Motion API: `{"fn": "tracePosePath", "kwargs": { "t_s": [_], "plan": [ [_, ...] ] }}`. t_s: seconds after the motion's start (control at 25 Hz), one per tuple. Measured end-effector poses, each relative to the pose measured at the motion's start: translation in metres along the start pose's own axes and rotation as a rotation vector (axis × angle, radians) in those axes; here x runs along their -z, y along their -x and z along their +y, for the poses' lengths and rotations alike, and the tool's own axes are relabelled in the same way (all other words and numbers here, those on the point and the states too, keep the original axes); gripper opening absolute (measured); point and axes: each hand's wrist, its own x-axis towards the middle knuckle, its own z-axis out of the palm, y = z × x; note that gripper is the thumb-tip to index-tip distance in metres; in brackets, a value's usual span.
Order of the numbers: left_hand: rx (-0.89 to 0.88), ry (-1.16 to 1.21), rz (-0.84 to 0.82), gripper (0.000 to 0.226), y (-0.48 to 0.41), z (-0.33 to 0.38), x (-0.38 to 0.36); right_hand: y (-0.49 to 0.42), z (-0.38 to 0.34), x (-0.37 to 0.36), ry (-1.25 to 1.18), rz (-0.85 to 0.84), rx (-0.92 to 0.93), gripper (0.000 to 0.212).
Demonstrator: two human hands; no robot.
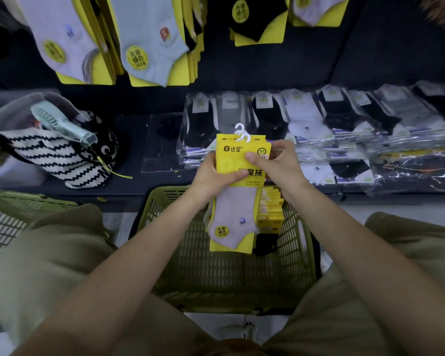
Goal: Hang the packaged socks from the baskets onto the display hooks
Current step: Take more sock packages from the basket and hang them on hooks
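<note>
Basket (242,301) between knees (52,253), lower centre, spare packs (270,209) inside. Above it, mid-frame, left hand (211,176) and right hand (278,163) clasp sock packs (238,160) by edges, likely squaring white hangers (242,132) for hung socks (149,39), top left.

Retail shop, sock aisle. Yellow-card sock packs (149,47) hung crowded in rows on a dark display wall (396,47), each with a round yellow sticker. Clear-plastic-wrapped sock bundles (319,119) lay stacked along a dark shelf (139,181). An olive-green slatted plastic shopping basket (216,273) held more of the same packs.
</note>
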Motion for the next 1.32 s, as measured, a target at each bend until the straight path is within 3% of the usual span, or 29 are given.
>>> {"fn": "tracePosePath", "kwargs": {
  "t_s": [0.16,0.28,0.52,0.8,0.96,1.16,1.32],
  "plan": [
    [-0.054,0.111,-0.022,0.048,-0.004,0.031,0.007,-0.004,-0.033,0.001,-0.067,0.025,0.081,0.026],
    [-0.15,0.161,-0.029,0.039,-0.008,0.058,0.016,-0.008,-0.066,0.011,-0.094,0.008,0.196,0.02],
    [-0.356,0.056,0.176,0.043,-0.015,0.122,0.02,-0.013,-0.137,0.018,-0.021,-0.002,0.396,0.021],
    [-0.524,0.14,0.15,0.017,-0.021,0.168,0.028,-0.016,-0.206,0.03,0.058,-0.072,0.557,0.019],
    [-0.608,0.116,0.303,0.026,-0.021,0.195,0.039,-0.018,-0.236,0.039,0.122,-0.009,0.658,0.021],
    [-0.747,0.101,0.435,0.016,-0.016,0.223,0.06,-0.033,-0.282,0.047,0.08,0.111,0.675,0.02],
    [-0.793,0.043,0.519,0.021,-0.013,0.228,0.077,-0.044,-0.311,0.041,0.059,0.095,0.712,0.022]
  ]
}}
